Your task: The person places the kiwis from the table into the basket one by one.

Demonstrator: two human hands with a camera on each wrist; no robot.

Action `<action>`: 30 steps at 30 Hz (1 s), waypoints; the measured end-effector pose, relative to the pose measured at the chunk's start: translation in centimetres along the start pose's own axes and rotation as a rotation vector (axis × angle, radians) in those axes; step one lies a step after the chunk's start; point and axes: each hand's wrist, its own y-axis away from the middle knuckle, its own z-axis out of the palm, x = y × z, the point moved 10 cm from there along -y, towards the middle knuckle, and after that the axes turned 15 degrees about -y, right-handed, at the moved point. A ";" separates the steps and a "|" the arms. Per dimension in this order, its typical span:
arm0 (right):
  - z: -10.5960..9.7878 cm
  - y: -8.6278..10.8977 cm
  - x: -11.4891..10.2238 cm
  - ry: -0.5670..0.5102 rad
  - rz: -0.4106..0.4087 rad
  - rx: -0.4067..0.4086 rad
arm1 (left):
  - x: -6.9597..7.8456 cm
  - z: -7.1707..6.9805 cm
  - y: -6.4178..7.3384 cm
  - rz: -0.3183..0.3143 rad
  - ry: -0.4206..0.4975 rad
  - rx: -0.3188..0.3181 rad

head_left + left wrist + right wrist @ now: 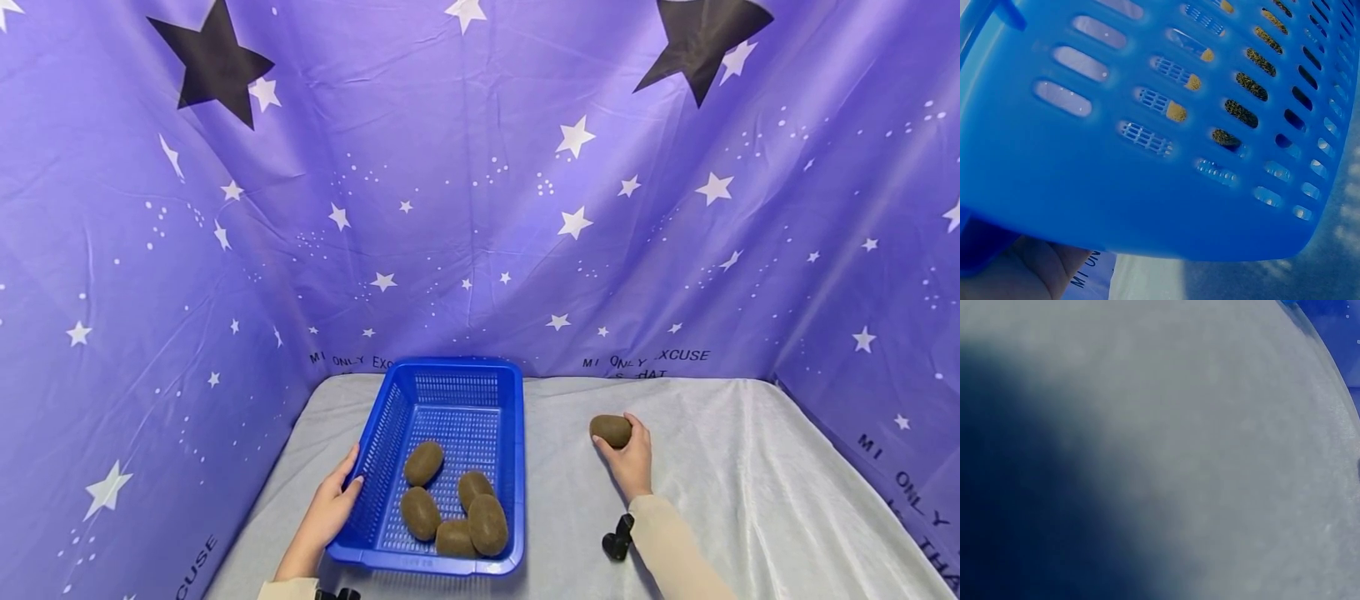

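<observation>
My left hand grips the left rim of a blue plastic basket, which tilts a little. The left wrist view shows the basket's slotted wall close up, with part of the left hand beneath its edge. Several brown, fuzzy kiwis lie in the near half of the basket, among them one kiwi farthest back and another kiwi near the right wall. To the right of the basket, my right hand holds a kiwi between thumb and fingers. The right wrist view shows neither this hand nor its kiwi.
A pale grey cloth covers the table. Purple star-printed curtains stand behind and at both sides. A dark blurred shape fills the lower left of the right wrist view.
</observation>
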 end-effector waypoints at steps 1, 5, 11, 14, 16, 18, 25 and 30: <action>0.0 0.0 0.0 0.001 -0.003 0.004 | 0.0 0.0 0.0 0.001 0.001 0.000; -0.2 0.0 0.0 0.002 -0.006 0.019 | 0.0 0.0 0.0 0.005 -0.003 0.004; -0.4 0.2 0.0 -0.013 -0.014 0.040 | 0.1 0.0 0.1 0.016 -0.004 0.004; -0.5 0.3 -0.1 -0.022 -0.022 0.050 | 0.1 0.0 0.0 0.020 -0.007 0.010; -0.5 0.4 -0.1 -0.027 -0.028 0.054 | 0.0 0.0 -0.1 0.022 -0.012 0.015; -0.5 0.4 -0.3 -0.036 -0.038 0.056 | 0.1 -0.1 0.0 0.026 -0.014 0.020; 0.0 0.6 -0.8 -0.056 -0.061 0.030 | 0.3 -0.2 0.0 0.039 -0.012 0.035; 0.7 1.0 -1.4 -0.083 -0.063 -0.014 | 0.2 0.0 0.0 0.024 -0.012 0.014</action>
